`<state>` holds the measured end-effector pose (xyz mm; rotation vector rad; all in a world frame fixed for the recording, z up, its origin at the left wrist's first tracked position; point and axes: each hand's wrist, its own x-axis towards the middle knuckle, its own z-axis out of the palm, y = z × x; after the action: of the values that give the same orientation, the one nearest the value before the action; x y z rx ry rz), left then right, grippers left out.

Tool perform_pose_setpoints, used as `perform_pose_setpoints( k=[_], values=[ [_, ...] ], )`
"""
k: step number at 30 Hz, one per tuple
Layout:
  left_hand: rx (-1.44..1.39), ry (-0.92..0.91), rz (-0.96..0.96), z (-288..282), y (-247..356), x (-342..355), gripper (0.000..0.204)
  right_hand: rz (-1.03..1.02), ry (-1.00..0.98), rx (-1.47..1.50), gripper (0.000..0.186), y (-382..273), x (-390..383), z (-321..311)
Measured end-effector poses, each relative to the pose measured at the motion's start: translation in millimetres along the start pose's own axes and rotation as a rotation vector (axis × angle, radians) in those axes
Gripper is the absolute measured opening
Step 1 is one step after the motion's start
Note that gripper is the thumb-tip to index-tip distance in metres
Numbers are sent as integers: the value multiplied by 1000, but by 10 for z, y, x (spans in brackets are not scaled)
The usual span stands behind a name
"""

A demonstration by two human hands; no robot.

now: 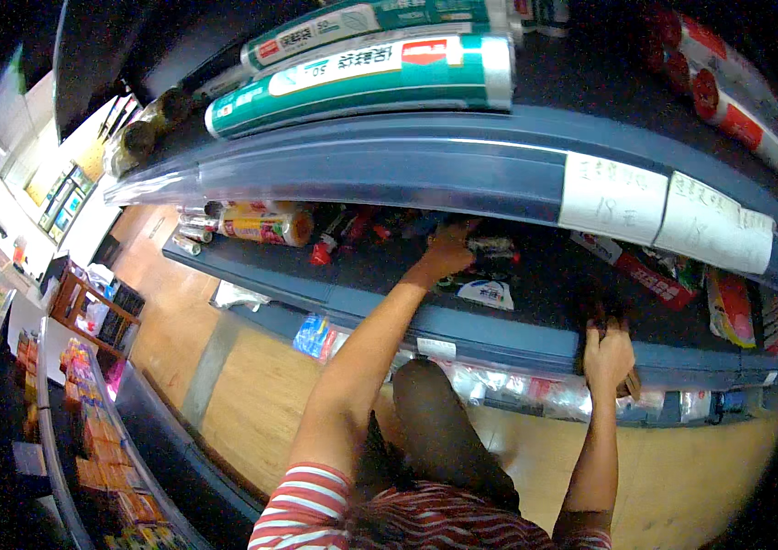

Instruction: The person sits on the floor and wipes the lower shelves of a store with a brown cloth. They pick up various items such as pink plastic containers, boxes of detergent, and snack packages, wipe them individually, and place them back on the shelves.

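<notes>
Shelf layout, person reaching in from below.
Left hand [448, 249] deep on the dark blue metal middle shelf [499, 325] among small packets; right hand [609, 356] at that shelf's front edge, further right. Long green-and-white boxed rolls [361, 78] lie on the shelf above; white paper price tags [613, 197] hang right.

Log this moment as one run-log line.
left hand: reaching among small packets deep on middle shelf | right hand: gripping brown item at shelf edge | hold state: unclear
</notes>
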<state>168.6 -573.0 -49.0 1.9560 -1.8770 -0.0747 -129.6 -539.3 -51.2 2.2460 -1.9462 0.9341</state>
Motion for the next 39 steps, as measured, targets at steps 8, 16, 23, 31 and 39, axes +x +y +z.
perform_pose_setpoints(
  k=[8,16,23,31,39],
  values=[
    [-229,440,115,-349,-560,-279,45,19,-53,-74,30,80,-15,86],
    [435,656,-460,-532,-1860,-739,59,25,-64,-19,33,-18,-5,8],
    [101,257,-572,-396,-2231,-821,54,70,-146,-74,32,-29,10,-41],
    [-257,658,-484,-614,-1820,-1003,31,-25,62,-88,31,61,-21,95],
    [-1857,329,-408,-785,-445,-1922,32,71,-137,-45,34,-54,4,-65]
  ],
)
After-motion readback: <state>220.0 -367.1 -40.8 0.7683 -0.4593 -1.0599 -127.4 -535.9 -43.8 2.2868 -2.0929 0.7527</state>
